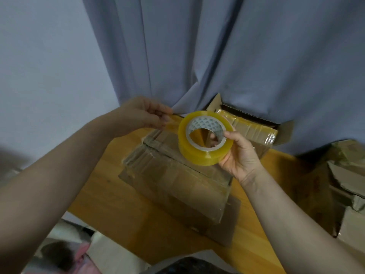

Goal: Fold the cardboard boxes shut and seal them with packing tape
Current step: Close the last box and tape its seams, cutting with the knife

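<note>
- Forearms (59,175) come in low from both sides.
- Right hand (240,157) grips tape roll (199,157): thumb on rim, fingers through core.
- Left hand (146,113) pinches free tape end (173,123), short strip drawn off the roll.
- Roll hangs just above closed box (177,182) on wooden table (110,214); open box (254,127) behind.
- Likely best: keep strip taut, centre it on the seam, overlap both edges.

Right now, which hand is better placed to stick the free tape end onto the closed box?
The left hand: its fingers pinch the tape end near the closed box's far edge. The right hand grips the tape roll, so it probably should only feed tape.
</note>
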The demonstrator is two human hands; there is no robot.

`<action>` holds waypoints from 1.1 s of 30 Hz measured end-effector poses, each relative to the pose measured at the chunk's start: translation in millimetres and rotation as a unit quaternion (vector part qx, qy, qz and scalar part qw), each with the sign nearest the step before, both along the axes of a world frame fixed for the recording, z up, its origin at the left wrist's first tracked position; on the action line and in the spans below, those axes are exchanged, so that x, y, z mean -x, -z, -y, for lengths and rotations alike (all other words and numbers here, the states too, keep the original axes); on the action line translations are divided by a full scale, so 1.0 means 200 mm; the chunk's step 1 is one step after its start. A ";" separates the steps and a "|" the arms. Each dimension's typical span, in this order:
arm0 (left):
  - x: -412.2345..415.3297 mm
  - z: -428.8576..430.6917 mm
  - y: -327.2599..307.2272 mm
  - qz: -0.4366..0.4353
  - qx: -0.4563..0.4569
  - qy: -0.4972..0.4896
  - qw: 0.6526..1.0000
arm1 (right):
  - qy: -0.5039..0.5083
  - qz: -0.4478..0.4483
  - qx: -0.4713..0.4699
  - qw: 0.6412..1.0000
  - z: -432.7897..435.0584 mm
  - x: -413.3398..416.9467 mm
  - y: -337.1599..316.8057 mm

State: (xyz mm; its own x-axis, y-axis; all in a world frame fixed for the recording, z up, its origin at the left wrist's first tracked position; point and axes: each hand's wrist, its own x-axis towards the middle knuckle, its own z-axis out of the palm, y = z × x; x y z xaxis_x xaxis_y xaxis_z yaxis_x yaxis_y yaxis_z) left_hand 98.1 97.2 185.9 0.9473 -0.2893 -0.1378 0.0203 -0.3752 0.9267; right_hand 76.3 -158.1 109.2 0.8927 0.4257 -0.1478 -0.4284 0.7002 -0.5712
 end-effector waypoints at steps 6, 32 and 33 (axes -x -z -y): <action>0.04 0.20 -0.16 0.212 -0.219 0.024 0.952 | 0.036 -0.112 -0.060 0.991 -0.01 0.07 0.05; -0.06 0.23 -0.35 0.150 -0.297 -0.070 0.940 | 0.046 0.330 0.597 0.730 -0.01 0.22 -0.10; -0.07 0.20 -0.32 0.133 -0.277 -0.082 0.948 | 0.050 0.360 0.625 0.691 -0.01 0.20 -0.11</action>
State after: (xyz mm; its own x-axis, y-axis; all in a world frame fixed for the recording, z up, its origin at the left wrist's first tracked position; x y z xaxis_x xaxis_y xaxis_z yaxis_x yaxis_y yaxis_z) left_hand 113.1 56.5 249.4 0.9958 -0.0885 0.0234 -0.0861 -0.8180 0.5687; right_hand 35.8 -155.6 131.4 0.9425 0.2971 0.1531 0.2958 -0.5278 -0.7962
